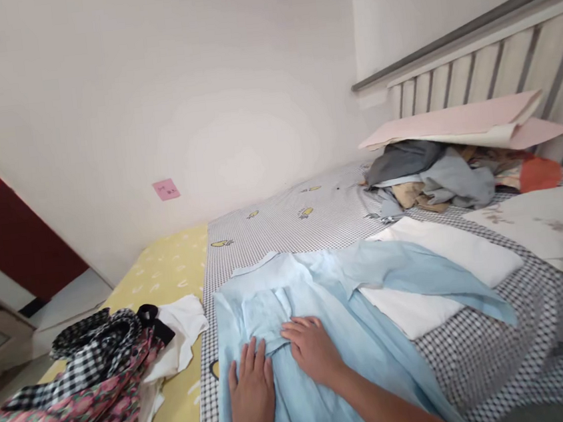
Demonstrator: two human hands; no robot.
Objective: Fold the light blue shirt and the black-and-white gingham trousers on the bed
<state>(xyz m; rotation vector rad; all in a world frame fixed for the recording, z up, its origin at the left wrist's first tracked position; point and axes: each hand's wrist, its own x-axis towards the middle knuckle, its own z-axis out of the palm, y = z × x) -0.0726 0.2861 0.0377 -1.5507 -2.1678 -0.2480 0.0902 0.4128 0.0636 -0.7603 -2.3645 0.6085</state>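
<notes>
A light blue shirt (322, 314) lies spread on the checked bedsheet (479, 365), one sleeve stretched right over a folded white cloth (448, 267). My left hand (251, 395) rests flat on the shirt's lower front, fingers stretched out and holding nothing. My right hand (312, 350) lies just right of it, palm down, fingertips pressing a fold of the blue fabric near the chest pocket. The two hands almost touch.
A heap of checked, floral and white clothes (88, 379) sits at the left on a yellow sheet (167, 270). Grey and tan garments (439, 181) are piled under pink cardboard (478, 124) by the slatted headboard (497, 61). A pillow (549, 223) lies at right.
</notes>
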